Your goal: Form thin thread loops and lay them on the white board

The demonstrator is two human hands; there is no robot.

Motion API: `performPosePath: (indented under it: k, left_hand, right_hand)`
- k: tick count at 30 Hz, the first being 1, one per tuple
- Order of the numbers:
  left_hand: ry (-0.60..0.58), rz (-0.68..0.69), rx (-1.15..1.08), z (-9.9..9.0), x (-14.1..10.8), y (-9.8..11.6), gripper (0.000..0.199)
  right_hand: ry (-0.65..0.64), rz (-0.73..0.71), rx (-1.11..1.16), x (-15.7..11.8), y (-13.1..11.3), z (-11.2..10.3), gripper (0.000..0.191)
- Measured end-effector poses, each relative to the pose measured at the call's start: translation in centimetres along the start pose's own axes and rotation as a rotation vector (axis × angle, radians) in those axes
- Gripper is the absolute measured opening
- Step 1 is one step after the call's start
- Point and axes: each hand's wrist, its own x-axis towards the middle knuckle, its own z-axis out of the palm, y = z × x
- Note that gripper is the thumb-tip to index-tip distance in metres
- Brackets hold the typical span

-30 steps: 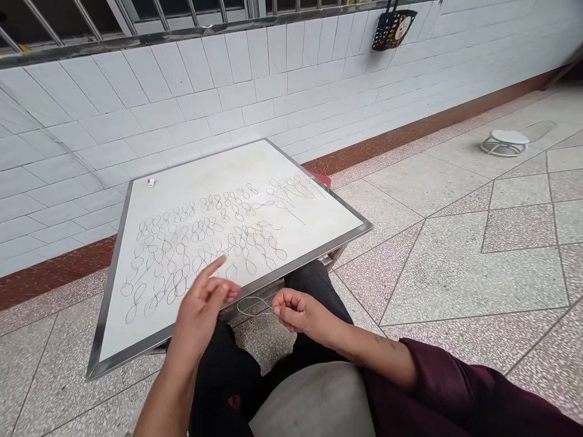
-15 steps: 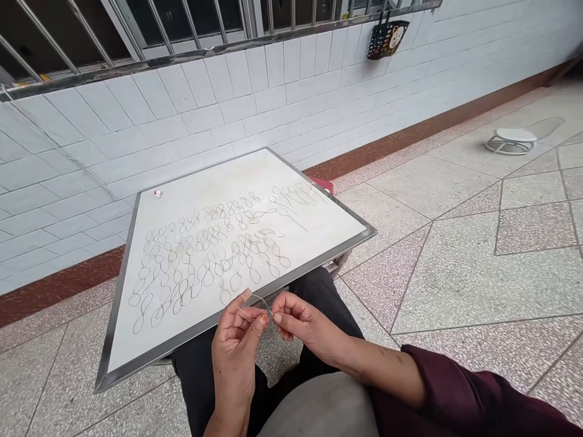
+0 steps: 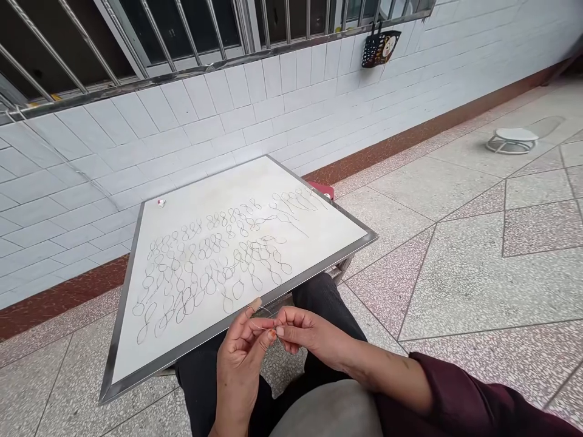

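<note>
Between my hands is a thin wire loop [image 3: 264,309], pale and partly hidden by the fingers. My left hand [image 3: 246,346] pinches it between thumb and fingers, and one fingertip seems wrapped in a tan covering. My right hand [image 3: 298,331] closes thumb and forefinger on the same wire, its fingertips meeting those of the left. Both hands are above my lap at the near edge of a white table [image 3: 319,243]. Many thin wire pieces [image 3: 209,285], bent into loops and figure-eights, lie in rows across the tabletop.
A small white and red item [image 3: 161,203] sits near the table's far left corner. The table has a grey metal rim and stands by a white tiled wall [image 3: 228,133]. A dark basket [image 3: 381,50] hangs from the window bars. Farther right stands a low stool [image 3: 512,139].
My two hands have come closer together, and less of the wire loop shows between them. The whole view has shifted slightly.
</note>
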Motion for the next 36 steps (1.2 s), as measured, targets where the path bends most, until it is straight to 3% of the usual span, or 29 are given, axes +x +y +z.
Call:
performPosePath:
  k: [10,22,36]
  left_hand:
    - [-0.032,0.028,0.085,-0.3,0.2,-0.2,0.050]
    - [0.028,-0.009,0.071,-0.6,0.2,-0.2,0.045]
    - [-0.024,-0.045,0.090,-1.0,0.3,-0.3,0.054]
  right_hand:
    - [-0.024,0.071,0.122,0.0,0.4,0.2,0.042]
    - [0.003,-0.082,-0.091,0.1,1.2,0.4,0.045]
    - [0.087,-0.130,-0.226,0.5,2.2,0.5,0.042]
